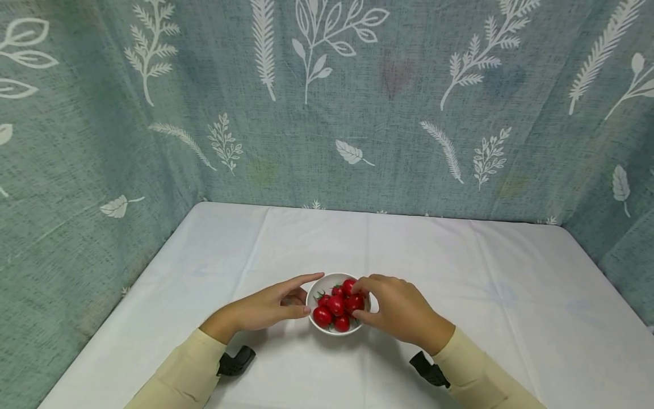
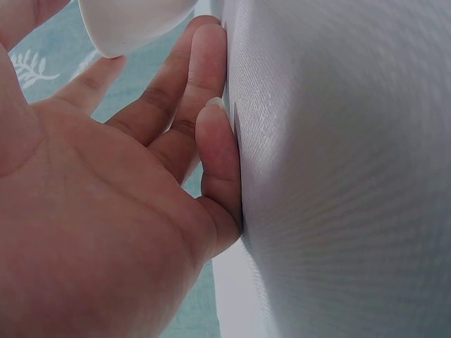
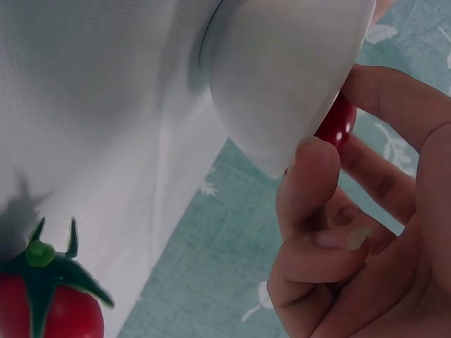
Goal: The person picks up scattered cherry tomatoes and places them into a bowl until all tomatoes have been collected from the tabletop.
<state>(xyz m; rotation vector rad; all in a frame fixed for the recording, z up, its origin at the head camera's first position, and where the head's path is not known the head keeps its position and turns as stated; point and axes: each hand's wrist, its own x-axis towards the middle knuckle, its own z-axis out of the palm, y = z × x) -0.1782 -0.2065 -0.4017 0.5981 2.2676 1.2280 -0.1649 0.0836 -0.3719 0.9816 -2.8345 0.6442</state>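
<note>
A white bowl (image 1: 315, 288) full of red cherry tomatoes (image 1: 335, 305) sits on the cloth between the two hands. My left hand (image 1: 263, 307) lies at its left side, thumb and index finger spread along the rim. In the left wrist view the index fingertip meets the bowl (image 2: 134, 28), and the lower fingers rest against the cloth. From the right, my right hand (image 1: 401, 307) reaches over the rim and pinches a cherry tomato (image 3: 338, 123) between thumb and finger. Its remaining fingers curl beside the bowl (image 3: 282, 77).
White cloth (image 1: 460, 267) covers the table. Close to the right wrist camera lies another tomato (image 3: 49, 310) with a green stalk, outside the bowl. A green leaf-patterned curtain (image 1: 368, 170) closes off the back and sides. A black wrist camera (image 1: 236, 361) sits under the left forearm.
</note>
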